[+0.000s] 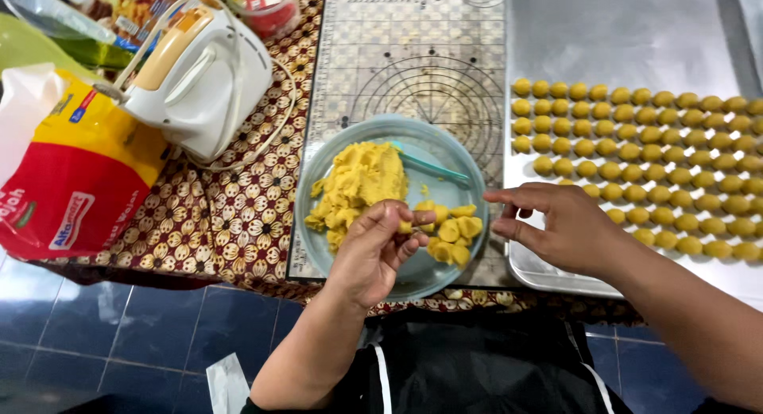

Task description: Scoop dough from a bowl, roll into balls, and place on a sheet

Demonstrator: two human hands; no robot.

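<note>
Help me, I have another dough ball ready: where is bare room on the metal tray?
Bare metal lies along the far part of the tray, beyond the rows of dough balls, and in a small near patch around the right hand. The middle rows are packed tight. The plate under the left hand is crowded with dough.

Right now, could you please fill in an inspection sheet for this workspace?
Surface: brown flower-patterned tablecloth with a grey gridded pastry mat on it.
Job's things: round pale-blue plate holding a lump of yellow dough, cut yellow pieces and a teal spoon; silver metal baking tray with rows of small yellow dough balls.
Clutter: white electric hand mixer; red-and-yellow plastic bag.
Hands: left hand pinches a small dough piece; right hand is open and empty, over the tray's near edge.
Cables: white mixer cord looped on the cloth.
Surroundings: dark blue floor tiles.
</note>
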